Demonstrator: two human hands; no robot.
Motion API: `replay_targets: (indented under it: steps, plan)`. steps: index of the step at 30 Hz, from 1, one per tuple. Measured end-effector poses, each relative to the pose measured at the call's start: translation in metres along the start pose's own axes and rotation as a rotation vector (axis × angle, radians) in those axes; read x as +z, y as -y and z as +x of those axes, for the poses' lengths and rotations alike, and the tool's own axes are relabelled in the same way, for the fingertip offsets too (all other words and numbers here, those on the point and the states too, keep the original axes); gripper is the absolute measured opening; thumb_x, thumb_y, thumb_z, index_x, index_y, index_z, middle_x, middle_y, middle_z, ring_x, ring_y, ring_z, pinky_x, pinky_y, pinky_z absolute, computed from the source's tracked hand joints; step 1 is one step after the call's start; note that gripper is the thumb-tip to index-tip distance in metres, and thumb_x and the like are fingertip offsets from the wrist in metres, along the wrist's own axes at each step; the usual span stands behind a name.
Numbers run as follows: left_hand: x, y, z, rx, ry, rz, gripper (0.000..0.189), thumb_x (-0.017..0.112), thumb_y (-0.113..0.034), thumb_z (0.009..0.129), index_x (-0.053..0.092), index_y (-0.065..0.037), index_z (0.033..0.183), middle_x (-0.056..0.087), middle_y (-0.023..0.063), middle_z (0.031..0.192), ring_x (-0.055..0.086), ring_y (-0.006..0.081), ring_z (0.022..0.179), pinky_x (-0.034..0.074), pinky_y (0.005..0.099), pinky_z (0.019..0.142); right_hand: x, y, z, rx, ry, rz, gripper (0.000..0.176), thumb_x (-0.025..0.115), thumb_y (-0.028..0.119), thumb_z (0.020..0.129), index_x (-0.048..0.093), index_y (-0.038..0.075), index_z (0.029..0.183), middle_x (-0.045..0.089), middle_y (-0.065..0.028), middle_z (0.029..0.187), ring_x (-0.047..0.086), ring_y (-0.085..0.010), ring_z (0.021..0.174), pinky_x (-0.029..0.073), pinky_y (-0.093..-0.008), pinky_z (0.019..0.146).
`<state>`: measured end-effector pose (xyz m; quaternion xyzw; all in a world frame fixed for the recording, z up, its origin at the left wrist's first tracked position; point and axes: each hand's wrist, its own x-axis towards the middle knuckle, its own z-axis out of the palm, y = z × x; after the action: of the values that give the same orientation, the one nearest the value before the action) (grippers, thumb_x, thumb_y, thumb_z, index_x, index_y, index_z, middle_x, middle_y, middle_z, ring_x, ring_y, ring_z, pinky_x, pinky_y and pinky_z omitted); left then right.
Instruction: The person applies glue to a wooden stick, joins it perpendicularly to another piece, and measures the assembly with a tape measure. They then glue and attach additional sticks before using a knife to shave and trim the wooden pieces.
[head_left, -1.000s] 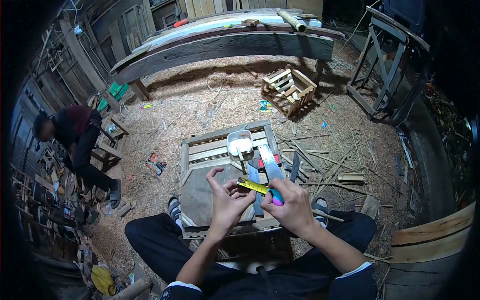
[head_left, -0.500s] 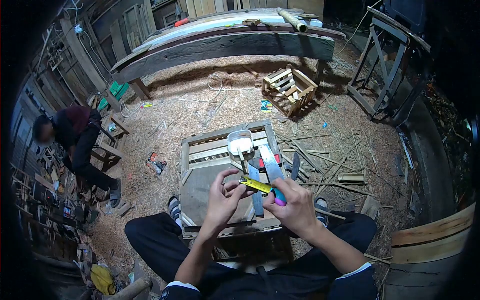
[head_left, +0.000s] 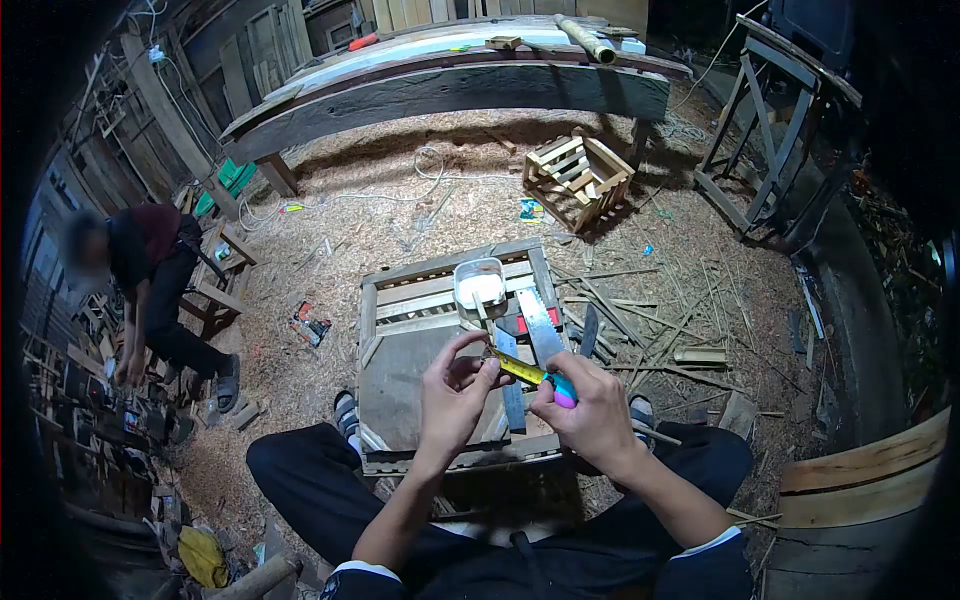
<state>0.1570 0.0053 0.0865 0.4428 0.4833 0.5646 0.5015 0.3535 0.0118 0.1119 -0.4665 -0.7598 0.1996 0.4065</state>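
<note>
My right hand (head_left: 590, 405) is wrapped around a tape measure (head_left: 562, 390) with a teal and purple case. Its yellow blade (head_left: 520, 370) is drawn out a short way toward my left hand (head_left: 455, 400). The thumb and forefinger of that hand pinch at the blade's tip; the other fingers curl loosely. Below both hands is a slatted wooden crate-like stand (head_left: 395, 285) with a flat board (head_left: 400, 385) on it. A handsaw (head_left: 540, 322), a bluish metal strip (head_left: 512, 405) and a clear tub of white paste (head_left: 482, 285) with a stick lie on the stand.
A small slatted crate (head_left: 580, 180) sits on the shavings ahead, before a long workbench (head_left: 450, 95). Thin wood strips (head_left: 650, 320) litter the floor at right. A red power tool (head_left: 310, 325) lies at left, near a bending person (head_left: 155, 270). A wooden stand (head_left: 760, 140) is far right.
The tape measure and its blade have shifted slightly right, and my left fingers have moved a little at its tip. The person at left now reaches an arm lower.
</note>
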Motion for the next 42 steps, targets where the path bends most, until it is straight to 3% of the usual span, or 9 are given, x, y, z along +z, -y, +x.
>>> replay_targets:
  steps: [3, 8, 14, 30, 42]
  plan:
    - [0.002, -0.003, -0.003, 0.064, 0.008, -0.041, 0.036, 0.068, -0.004, 0.102, 0.062, 0.001, 0.137, 0.073, 0.0106, 0.103, 0.072, 0.0161, 0.099, 0.064, 0.0334, 0.091, -0.002, 0.001, 0.001, 0.006, 0.015, 0.004, 0.025, 0.075, 0.015, 0.084, 0.065, 0.003, 0.104, 0.066, -0.0202, 0.085, 0.069, -0.0411, 0.076, 0.054, -0.0473, 0.067]
    - [-0.006, 0.002, -0.004, 0.066, 0.101, 0.193, 0.056, 0.075, -0.001, 0.095, 0.054, 0.0, 0.147, 0.072, 0.0113, 0.11, 0.072, 0.0159, 0.102, 0.061, 0.0314, 0.094, -0.002, 0.003, 0.001, 0.0, 0.021, -0.012, 0.025, 0.075, 0.014, 0.083, 0.065, 0.003, 0.103, 0.066, -0.0199, 0.085, 0.069, -0.0406, 0.076, 0.054, -0.0477, 0.067]
    - [0.0, -0.002, -0.005, 0.064, 0.048, 0.071, 0.071, 0.082, 0.005, 0.085, 0.049, -0.001, 0.147, 0.071, 0.0115, 0.105, 0.073, 0.0185, 0.101, 0.062, 0.0322, 0.091, 0.0, 0.004, -0.001, 0.008, 0.035, -0.02, 0.024, 0.075, 0.016, 0.084, 0.064, 0.004, 0.102, 0.066, -0.0197, 0.085, 0.069, -0.0404, 0.076, 0.054, -0.048, 0.068]
    - [0.008, 0.0, -0.006, 0.041, -0.038, 0.101, 0.071, 0.082, 0.004, 0.082, 0.045, 0.002, 0.143, 0.069, 0.0116, 0.104, 0.074, 0.0193, 0.098, 0.064, 0.0326, 0.088, 0.0, 0.002, 0.0, 0.006, 0.041, -0.015, 0.027, 0.075, 0.018, 0.084, 0.063, 0.003, 0.103, 0.067, -0.0205, 0.087, 0.069, -0.0421, 0.077, 0.054, -0.0487, 0.068]
    - [0.007, 0.007, -0.004, 0.011, -0.066, 0.101, 0.067, 0.083, 0.003, 0.078, 0.038, -0.002, 0.127, 0.064, 0.0119, 0.101, 0.074, 0.0201, 0.095, 0.063, 0.0316, 0.084, 0.001, 0.002, -0.001, 0.033, 0.069, -0.033, 0.028, 0.076, 0.021, 0.084, 0.063, 0.005, 0.103, 0.067, -0.0202, 0.087, 0.068, -0.0421, 0.076, 0.054, -0.0489, 0.068]
